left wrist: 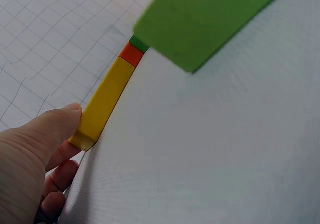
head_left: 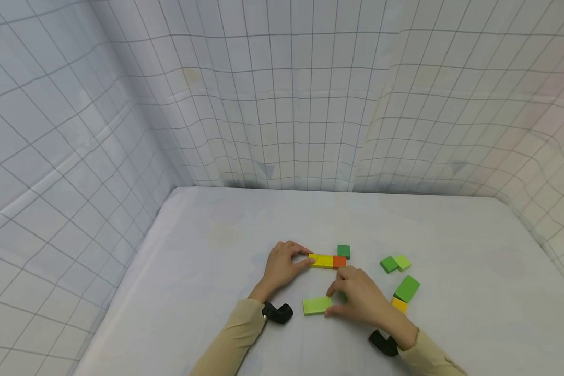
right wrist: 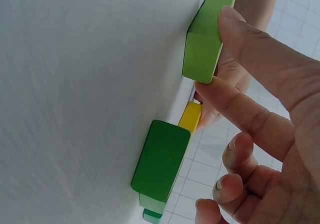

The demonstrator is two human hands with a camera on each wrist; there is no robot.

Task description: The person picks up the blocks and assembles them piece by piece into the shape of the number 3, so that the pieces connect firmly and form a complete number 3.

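Observation:
My left hand (head_left: 280,265) pinches the left end of a long yellow block (head_left: 321,261) between thumb and fingers. An orange-red block (head_left: 339,262) sits against the yellow one's right end. Just behind it lies a small dark green block (head_left: 343,251). Nearer to me, my right hand (head_left: 359,298) grips the right end of a light green rectangular block (right wrist: 202,53) with thumb and index finger, the other fingers curled loosely in the right wrist view. A dark green block (right wrist: 160,156) stands below that grip, mostly hidden under the hand in the head view.
Right of my right hand lie a green rectangular block (head_left: 407,288) and a yellow-orange block (head_left: 399,305) touching it. Farther back are a small green block (head_left: 389,264) and a light green one (head_left: 402,262), side by side. Grid-patterned white curtains (head_left: 305,104) surround the white table (head_left: 207,235).

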